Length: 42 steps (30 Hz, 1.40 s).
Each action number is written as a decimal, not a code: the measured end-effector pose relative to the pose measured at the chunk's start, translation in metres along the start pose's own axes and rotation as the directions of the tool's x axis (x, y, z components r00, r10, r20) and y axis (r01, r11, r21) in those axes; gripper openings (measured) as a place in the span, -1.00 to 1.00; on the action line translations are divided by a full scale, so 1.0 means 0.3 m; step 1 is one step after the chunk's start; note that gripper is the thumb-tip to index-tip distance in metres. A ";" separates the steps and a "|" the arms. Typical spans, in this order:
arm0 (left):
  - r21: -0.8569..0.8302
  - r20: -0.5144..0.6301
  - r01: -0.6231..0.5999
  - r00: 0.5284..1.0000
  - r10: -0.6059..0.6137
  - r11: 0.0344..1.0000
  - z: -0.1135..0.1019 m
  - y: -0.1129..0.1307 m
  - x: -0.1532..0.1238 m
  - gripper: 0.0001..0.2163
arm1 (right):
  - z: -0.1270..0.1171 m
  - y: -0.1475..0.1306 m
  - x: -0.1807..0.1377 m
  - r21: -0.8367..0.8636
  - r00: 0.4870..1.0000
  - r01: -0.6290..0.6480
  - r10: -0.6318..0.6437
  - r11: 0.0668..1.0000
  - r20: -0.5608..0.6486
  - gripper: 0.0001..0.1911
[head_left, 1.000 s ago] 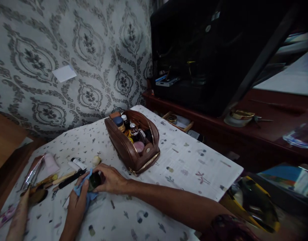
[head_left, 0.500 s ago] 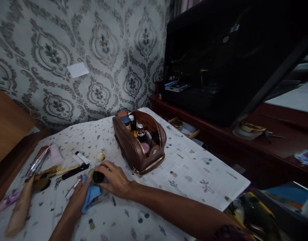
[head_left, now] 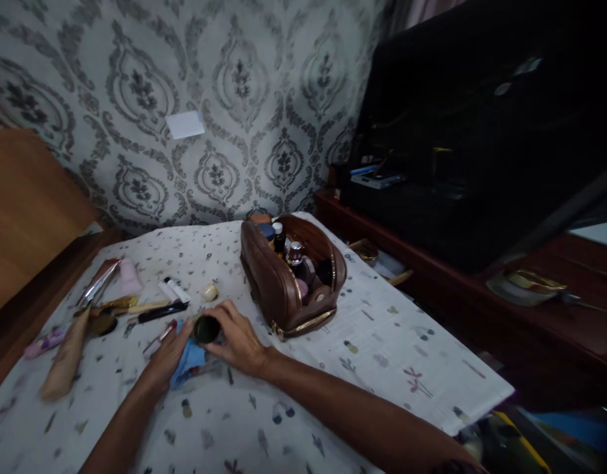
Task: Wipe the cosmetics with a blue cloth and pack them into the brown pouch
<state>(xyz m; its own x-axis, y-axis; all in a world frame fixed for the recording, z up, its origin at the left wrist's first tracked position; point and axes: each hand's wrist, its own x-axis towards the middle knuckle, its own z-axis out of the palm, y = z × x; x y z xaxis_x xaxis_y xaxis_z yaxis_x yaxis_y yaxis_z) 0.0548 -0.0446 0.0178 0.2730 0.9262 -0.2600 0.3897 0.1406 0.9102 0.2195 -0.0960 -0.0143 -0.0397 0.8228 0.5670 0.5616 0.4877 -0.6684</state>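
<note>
My right hand (head_left: 241, 343) curls its fingers around a small dark round jar (head_left: 206, 329), its dark green circular face turned toward me. Against the jar's left side, my left hand (head_left: 166, 359) is closed on a light blue cloth (head_left: 189, 363); its fingertips are partly hidden. Beyond the hands lies a small cream round object (head_left: 210, 292). A brown toiletry bag (head_left: 268, 283) stands unzipped to the right, holding several bottles and jars, among them a bottle with a silver cap (head_left: 294, 253).
Left of my hands lie a pink tube (head_left: 130, 276), white tubes (head_left: 174, 289), a black slim stick (head_left: 162, 311), a beige tube (head_left: 66, 359) and a purple item (head_left: 45, 342). A dark red cabinet (head_left: 432, 296) with a big black screen (head_left: 456, 131) borders the patterned tablecloth (head_left: 382, 368).
The view has swung left, so everything sits farther right in it. Both hands still hold the jar and cloth, with the jar's round face showing more fully.
</note>
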 end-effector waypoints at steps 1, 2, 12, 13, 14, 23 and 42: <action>-0.029 0.005 0.041 0.999 -0.041 0.999 0.007 0.018 -0.011 -0.41 | 0.003 0.003 0.000 0.003 1.000 -0.005 0.006 1.000 -0.008 -0.49; -0.060 0.016 0.054 0.998 -0.053 0.997 0.012 0.032 -0.017 -0.41 | 0.006 0.006 0.001 0.008 1.000 -0.010 0.011 1.000 -0.016 -0.47; -0.057 -0.019 -0.043 0.999 0.042 0.997 0.003 0.016 -0.013 -0.47 | 0.018 -0.011 0.013 0.030 0.985 -0.109 0.112 0.994 -0.128 -0.59; -0.022 -0.040 -0.107 0.993 0.107 0.994 0.001 0.014 -0.013 -0.47 | 0.019 -0.013 0.013 0.024 0.983 -0.122 0.124 0.992 -0.134 -0.60; 0.020 -0.060 -0.175 0.983 0.176 0.984 0.001 0.013 -0.014 -0.48 | 0.021 -0.014 0.013 0.017 0.983 -0.133 0.134 0.991 -0.129 -0.60; 0.405 -0.055 -0.477 0.839 0.541 0.780 0.037 -0.030 -0.003 -0.46 | 0.018 0.012 0.015 0.003 0.969 -0.246 0.246 0.969 0.030 -0.54; 0.585 0.129 -0.663 0.645 0.754 0.467 0.035 -0.077 -0.001 -0.59 | 0.018 0.018 0.041 0.006 0.938 -0.346 0.346 0.938 0.026 -0.70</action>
<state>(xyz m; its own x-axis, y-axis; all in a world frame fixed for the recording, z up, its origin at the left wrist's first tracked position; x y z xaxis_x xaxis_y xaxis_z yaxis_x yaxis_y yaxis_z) 0.0550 -0.0519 -0.0066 0.5829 0.6580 0.4768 0.5154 -0.7530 0.4091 0.2176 -0.0817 -0.0135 0.1351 0.9480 0.2880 0.5355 0.1747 -0.8263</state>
